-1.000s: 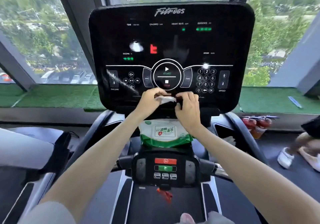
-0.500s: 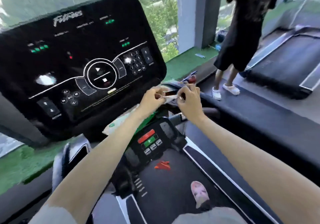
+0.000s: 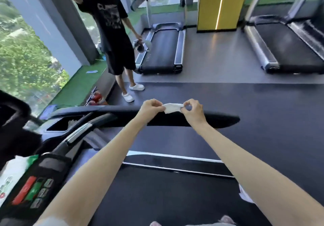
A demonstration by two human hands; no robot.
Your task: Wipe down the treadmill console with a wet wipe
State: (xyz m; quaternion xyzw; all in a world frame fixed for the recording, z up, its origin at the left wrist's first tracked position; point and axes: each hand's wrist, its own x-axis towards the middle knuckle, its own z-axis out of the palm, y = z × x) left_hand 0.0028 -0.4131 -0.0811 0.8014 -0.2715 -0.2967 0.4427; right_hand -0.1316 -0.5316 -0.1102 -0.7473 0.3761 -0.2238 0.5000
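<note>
Pinching the folded wet wipe (image 3: pixel 172 108) between left hand (image 3: pixel 152 109) and right hand (image 3: pixel 192 111), both closed on its ends, risks tearing it if pulled apart hard.

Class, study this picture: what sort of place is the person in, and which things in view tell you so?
Most likely a gym. Two treadmills stand across the floor, and a treadmill handrail and control buttons sit close to the wearer, whose hands stretch a wet wipe.
</note>
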